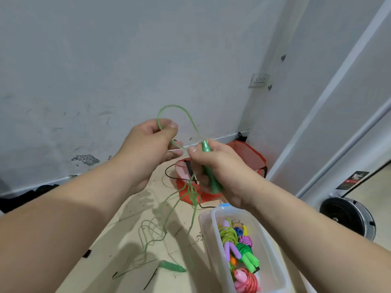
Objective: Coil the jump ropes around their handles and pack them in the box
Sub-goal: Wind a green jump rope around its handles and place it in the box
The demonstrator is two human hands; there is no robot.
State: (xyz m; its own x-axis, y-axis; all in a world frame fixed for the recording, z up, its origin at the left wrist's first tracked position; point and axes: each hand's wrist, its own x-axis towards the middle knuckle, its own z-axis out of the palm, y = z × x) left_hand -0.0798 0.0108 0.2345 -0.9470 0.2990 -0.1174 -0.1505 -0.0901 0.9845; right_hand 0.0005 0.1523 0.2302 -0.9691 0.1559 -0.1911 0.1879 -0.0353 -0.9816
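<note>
My right hand (220, 166) grips one green handle (209, 168) of a green jump rope, held upright at mid-frame. The thin green rope (182, 112) arches from the handle's top over to my left hand (152, 142), which pinches it between thumb and fingers. From there the rope hangs down in loose tangles to the floor, where the second green handle (172, 266) lies. A clear plastic box (213, 248) sits at the lower right, holding several coiled jump ropes in green, purple and pink.
A red mesh basket (251, 157) with black cord stands on the floor behind my hands, near the wall corner. A round black fan base (347, 216) sits at the right by a door frame. Dark cloth lies at the far left along the wall.
</note>
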